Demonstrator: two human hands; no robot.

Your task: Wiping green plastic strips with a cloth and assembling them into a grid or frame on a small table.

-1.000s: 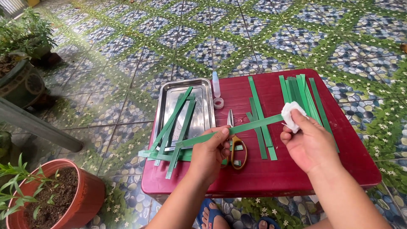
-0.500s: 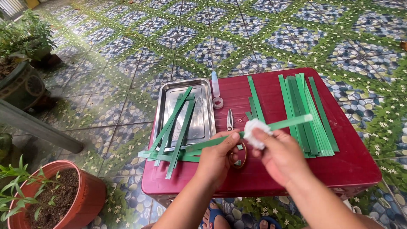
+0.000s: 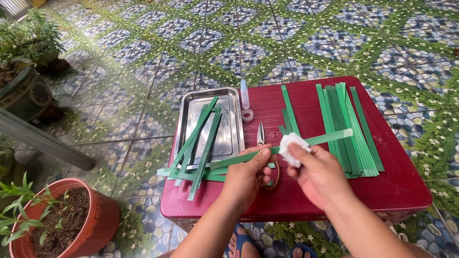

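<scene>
On the table (image 3: 382, 191) a tray (image 3: 229, 102) sits at the left with several strips (image 3: 203, 138) lying in it and over its near edge. Right of the tray stand a small bottle (image 3: 245, 93) and a tape roll (image 3: 247, 115), with scissors (image 3: 260, 134) just nearer. A stack of strips (image 3: 346, 124) lies at the right. A plant pot (image 3: 67, 224) stands on the floor to the table's left

Shiny metal tray (image 3: 233, 100); glossy red plastic table (image 3: 411, 191); soft white cloth (image 3: 292, 148).
</scene>
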